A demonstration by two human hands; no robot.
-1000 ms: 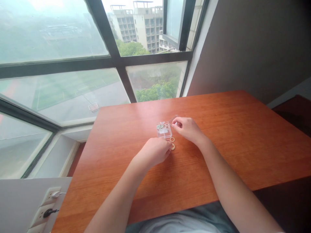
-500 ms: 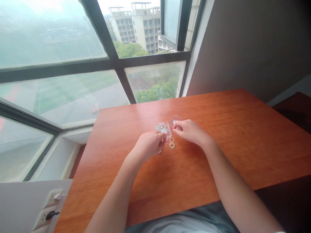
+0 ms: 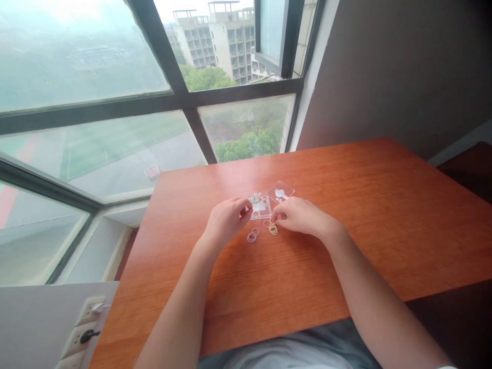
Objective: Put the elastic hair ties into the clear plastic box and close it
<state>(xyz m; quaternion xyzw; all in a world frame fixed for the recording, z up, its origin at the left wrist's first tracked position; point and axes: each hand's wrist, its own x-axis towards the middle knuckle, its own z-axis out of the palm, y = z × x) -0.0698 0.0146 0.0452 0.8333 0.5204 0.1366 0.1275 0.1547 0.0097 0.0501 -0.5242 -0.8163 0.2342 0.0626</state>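
A clear plastic box (image 3: 265, 211) lies on the table with several small hair ties (image 3: 263, 200) inside. My left hand (image 3: 228, 220) is at the box's left edge, its fingers closed in a pinch; whatever they hold is hidden. Pinched fingers of my right hand (image 3: 298, 214) are on a yellow hair tie (image 3: 271, 221) just in front of the box. Close below it, more yellow hair ties (image 3: 273, 230) overlap, with a pink hair tie (image 3: 266, 224) to their left. Purple hair ties (image 3: 251, 237) and a pinkish one (image 3: 255, 231) form another small group nearer me.
The clear lid (image 3: 282, 191), with white shapes on it, lies behind my right hand. A brown wooden table (image 3: 346, 184) spreads beneath everything. Windows (image 3: 246, 123) run behind and left of it, and wall sockets (image 3: 82, 328) with plugs are at lower left.
My left hand has moved up and left, uncovering the purple hair ties and more of the box. My right hand has come down from the lid to the yellow hair ties.
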